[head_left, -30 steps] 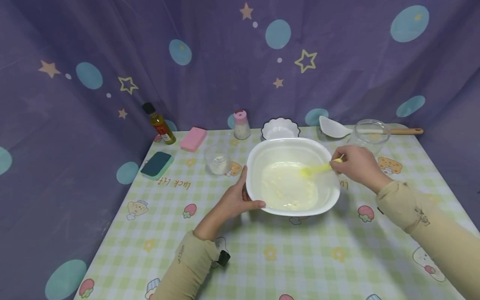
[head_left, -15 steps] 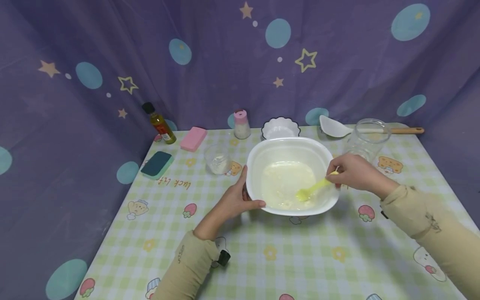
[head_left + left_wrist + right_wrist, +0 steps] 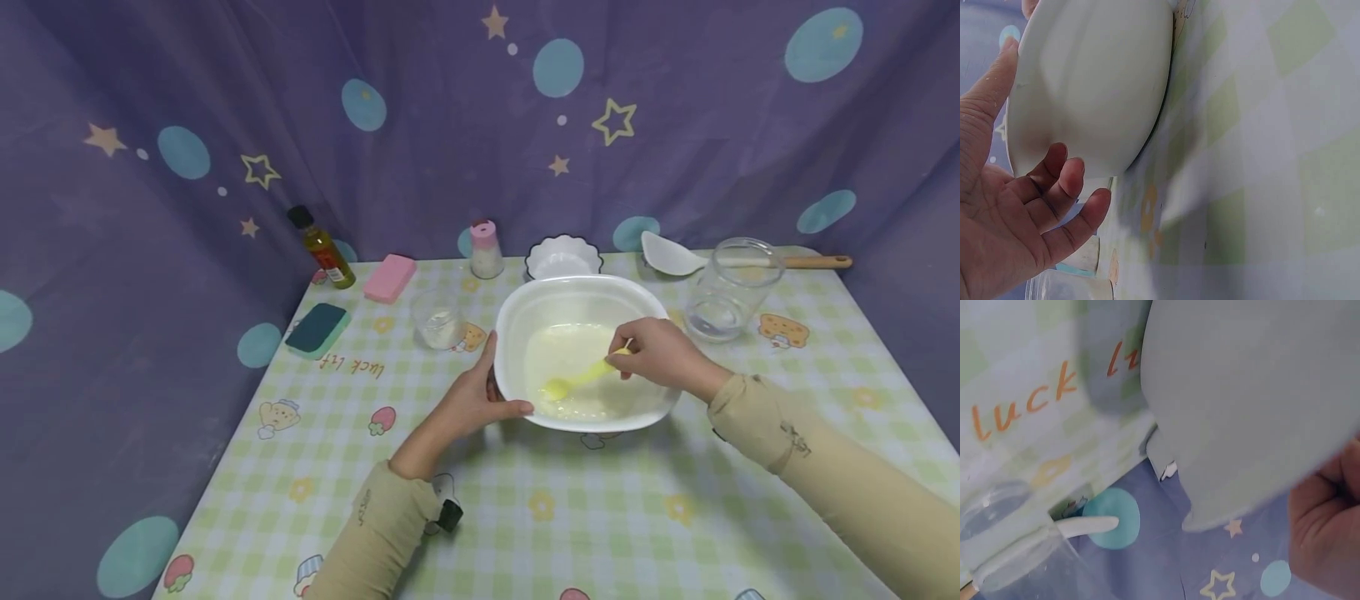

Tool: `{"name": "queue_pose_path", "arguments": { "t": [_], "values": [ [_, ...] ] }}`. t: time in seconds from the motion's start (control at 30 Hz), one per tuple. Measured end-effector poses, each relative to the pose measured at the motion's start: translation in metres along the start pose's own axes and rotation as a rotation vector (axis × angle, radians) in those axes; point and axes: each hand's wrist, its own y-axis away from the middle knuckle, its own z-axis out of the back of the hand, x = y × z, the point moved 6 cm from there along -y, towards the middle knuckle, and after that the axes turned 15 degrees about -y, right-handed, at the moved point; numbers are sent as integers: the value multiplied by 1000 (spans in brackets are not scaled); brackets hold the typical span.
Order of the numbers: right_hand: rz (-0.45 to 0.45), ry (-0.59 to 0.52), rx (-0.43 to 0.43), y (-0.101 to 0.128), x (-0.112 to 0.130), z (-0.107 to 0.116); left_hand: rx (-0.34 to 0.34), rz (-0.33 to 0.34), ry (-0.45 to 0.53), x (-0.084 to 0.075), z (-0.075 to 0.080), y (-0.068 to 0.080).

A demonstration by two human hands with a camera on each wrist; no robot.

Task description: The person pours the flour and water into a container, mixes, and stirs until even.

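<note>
A white bowl with rounded corners stands on the table, holding a pale, milky liquid. My left hand grips its left side, thumb over the rim and fingers along the outer wall, as the left wrist view also shows. Over the bowl, my right hand pinches the handle of a small yellow spoon. The spoon's head dips at the liquid near the front left of the bowl. In the right wrist view the bowl's wall hides the spoon, and only part of the right hand shows.
Behind the bowl are a scalloped white dish, a pink-topped shaker and a white ladle. A clear jar stands right. Leftward are a small clear cup, a pink sponge, a green sponge and an oil bottle.
My right hand has swept the yellow spoon from the bowl's right side toward the front, then leftward through the liquid. The left hand keeps its hold on the bowl, which stays in place.
</note>
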Motion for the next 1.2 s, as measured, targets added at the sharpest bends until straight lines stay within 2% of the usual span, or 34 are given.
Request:
{"name": "queue_pose_path", "arguments": {
  "t": [0.07, 0.17, 0.23, 0.3, 0.47, 0.63, 0.9, 1.2],
  "values": [
    [-4, 5, -25, -4, -1, -2, 7, 1, 2, -11, 5, 3],
    [-1, 21, -71, -10, -2, -3, 9, -1, 5, -12, 5, 3],
    [-1, 39, -102, -13, -3, 0, 15, 7, 11, -12, 4, 3],
    [-4, 58, -137, -15, -4, 3, 5, 4, 13, -1, -1, 0],
    [-36, 103, -213, -17, -10, 19, 6, 8, 14, -1, 0, 0],
    [-62, 127, -243, -10, -13, 34, 5, 7, 7, -1, 0, 1],
    [-66, 207, -225, 6, -5, 53, 4, 5, 9, -1, 0, 1],
    [-109, 190, -68, 20, 0, 60, 4, 6, 16, -1, 0, 0]
  ]
}}
